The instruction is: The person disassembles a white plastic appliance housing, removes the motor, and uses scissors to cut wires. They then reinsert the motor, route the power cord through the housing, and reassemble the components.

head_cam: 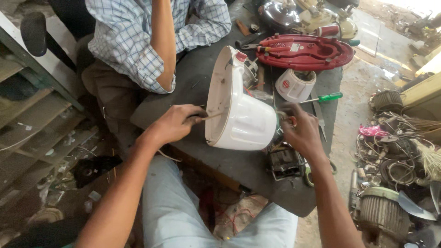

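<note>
— While the left hand (177,123) has its fingers (195,118) pinching a thin tool (212,116), where does the tip go?
— Into the open rim of the white housing (243,115), lying on its side on the dark desk (197,78).
— And the right hand (301,131)?
— Its fingers curl against the housing's right end; whether they pinch anything cannot be told. Farther away lie a red oval base (305,51) and a green-handled screwdriver (325,98).

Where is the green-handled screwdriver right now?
In the head view, the green-handled screwdriver lies on the dark table, right of the small white cup-shaped part.
</note>
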